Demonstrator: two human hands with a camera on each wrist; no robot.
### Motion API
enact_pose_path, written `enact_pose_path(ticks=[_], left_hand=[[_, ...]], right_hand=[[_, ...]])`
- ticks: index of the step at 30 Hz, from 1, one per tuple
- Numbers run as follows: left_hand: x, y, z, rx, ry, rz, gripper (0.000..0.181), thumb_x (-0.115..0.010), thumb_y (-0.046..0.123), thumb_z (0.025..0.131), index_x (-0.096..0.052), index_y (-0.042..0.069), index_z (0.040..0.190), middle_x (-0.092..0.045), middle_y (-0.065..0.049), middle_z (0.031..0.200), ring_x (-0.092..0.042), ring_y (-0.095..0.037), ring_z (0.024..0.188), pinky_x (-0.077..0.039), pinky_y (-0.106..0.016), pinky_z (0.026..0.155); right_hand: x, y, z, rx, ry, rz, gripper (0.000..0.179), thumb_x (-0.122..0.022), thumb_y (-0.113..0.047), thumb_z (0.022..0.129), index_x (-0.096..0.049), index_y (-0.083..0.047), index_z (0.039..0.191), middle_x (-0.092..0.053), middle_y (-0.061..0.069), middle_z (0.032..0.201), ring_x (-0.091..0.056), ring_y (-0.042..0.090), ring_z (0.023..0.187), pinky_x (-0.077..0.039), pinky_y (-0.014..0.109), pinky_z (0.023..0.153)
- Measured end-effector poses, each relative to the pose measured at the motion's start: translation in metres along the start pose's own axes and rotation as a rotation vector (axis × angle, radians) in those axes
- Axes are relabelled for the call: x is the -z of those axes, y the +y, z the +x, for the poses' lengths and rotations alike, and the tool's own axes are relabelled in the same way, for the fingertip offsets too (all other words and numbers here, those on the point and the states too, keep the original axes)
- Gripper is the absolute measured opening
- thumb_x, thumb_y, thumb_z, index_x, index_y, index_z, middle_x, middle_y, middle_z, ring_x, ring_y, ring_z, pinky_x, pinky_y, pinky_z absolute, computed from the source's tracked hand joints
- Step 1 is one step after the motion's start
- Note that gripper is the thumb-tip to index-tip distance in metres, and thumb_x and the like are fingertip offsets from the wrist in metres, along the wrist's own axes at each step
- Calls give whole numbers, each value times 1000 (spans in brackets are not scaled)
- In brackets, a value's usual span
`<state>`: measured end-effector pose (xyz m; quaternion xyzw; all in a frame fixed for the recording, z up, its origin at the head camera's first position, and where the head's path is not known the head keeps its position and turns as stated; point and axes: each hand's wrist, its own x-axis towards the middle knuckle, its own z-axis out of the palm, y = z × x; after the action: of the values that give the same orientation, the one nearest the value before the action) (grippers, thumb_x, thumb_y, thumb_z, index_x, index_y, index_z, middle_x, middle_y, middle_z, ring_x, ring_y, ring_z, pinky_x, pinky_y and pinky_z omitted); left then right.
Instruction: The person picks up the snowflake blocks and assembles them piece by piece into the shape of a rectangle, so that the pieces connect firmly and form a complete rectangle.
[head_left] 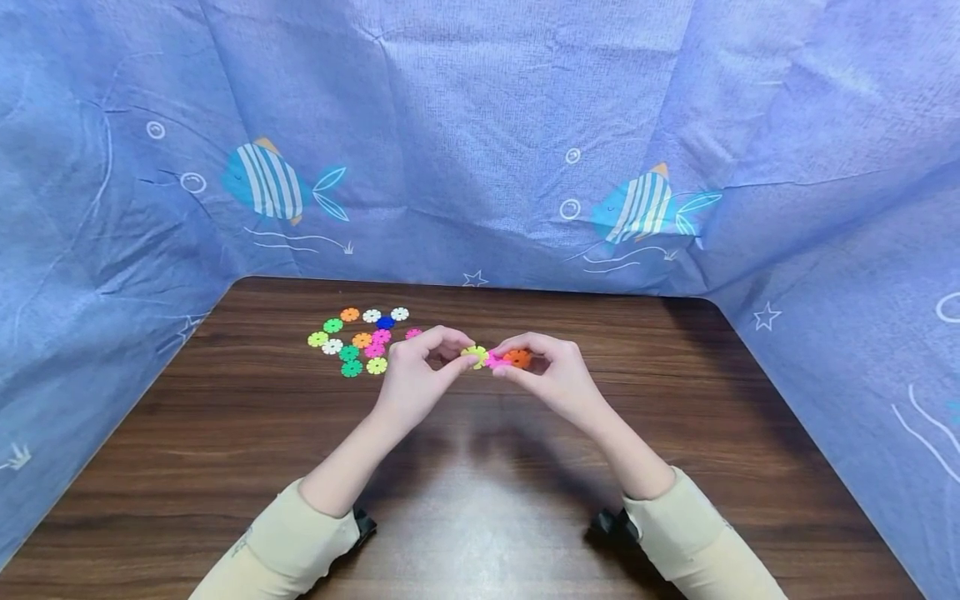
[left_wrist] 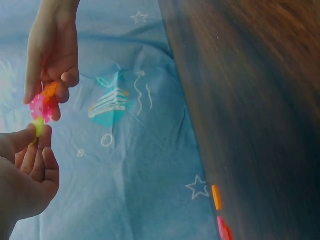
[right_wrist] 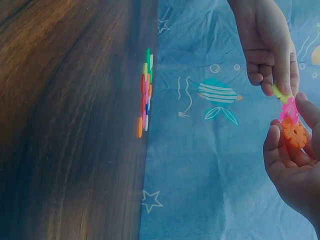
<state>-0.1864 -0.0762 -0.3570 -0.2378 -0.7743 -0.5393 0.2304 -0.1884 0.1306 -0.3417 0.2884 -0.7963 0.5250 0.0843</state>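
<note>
Both hands meet over the table in the head view. My left hand [head_left: 418, 371] pinches a yellow notched interlocking disc [head_left: 476, 358] between thumb and fingers. From the other side, my right hand [head_left: 558, 373] grips a pink interlocking disc [head_left: 496, 360], which is joined to an orange disc [head_left: 517, 358]. The right wrist view shows the orange disc [right_wrist: 295, 135] below the pink one [right_wrist: 289, 111], near the right palm. At the other end, the yellow disc [left_wrist: 38, 126] meets the pink disc's edge in the left wrist view. Fingers partly hide the pink disc.
Left of the hands, several loose discs in green, white, orange, pink, blue and yellow lie on the wooden table [head_left: 225, 433]; a green one [head_left: 351, 367] lies nearest the front. A blue fish-print cloth [head_left: 480, 150] hangs around the table's back and sides.
</note>
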Motion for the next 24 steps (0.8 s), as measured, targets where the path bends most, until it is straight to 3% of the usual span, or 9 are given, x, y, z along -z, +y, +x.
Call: enact_pose_path(ticks=[4, 8, 13, 17, 24], left_hand=[[-1, 0, -1, 22, -2, -1, 16, -79, 14, 76, -71, 12, 90, -72, 3, 77, -64, -5, 64, -53, -23, 60], [-1, 1, -3, 44, 17, -11, 15, -80, 15, 75, -73, 13, 89, -72, 4, 77, -63, -5, 63, -52, -23, 58], [-4, 2, -8, 28, 31, -7, 16, -81, 17, 74, -74, 13, 88, -72, 3, 76, -63, -5, 62, -52, -23, 56], [-6, 2, -10, 36, 36, -13, 16, -82, 18, 73, -74, 13, 86, -72, 3, 75, -63, -4, 61, -52, -23, 56], [-6, 1, -6, 31, 30, -38, 17, -81, 17, 73, -73, 13, 86, -73, 2, 77, -64, -6, 63, -53, -24, 58]], right_hand=[[0, -15, -1, -32, -3, 13, 19, -76, -5, 78, -71, -3, 96, -71, 8, 91, -63, 9, 73, -54, 22, 62], [-3, -2, -2, -37, 13, 1, 19, -77, -9, 77, -73, -8, 96, -72, 3, 90, -63, 9, 73, -53, 21, 62], [-7, 11, -5, 25, 62, -19, 21, -79, -18, 75, -74, -12, 94, -72, 0, 88, -64, 10, 72, -53, 23, 60], [-8, 13, -6, 54, 82, -40, 20, -80, -13, 74, -74, -11, 93, -72, 0, 87, -63, 8, 70, -52, 21, 58], [0, -16, -4, -4, 26, -36, 22, -77, -5, 76, -71, -1, 97, -71, 9, 89, -61, 8, 71, -53, 22, 61]])
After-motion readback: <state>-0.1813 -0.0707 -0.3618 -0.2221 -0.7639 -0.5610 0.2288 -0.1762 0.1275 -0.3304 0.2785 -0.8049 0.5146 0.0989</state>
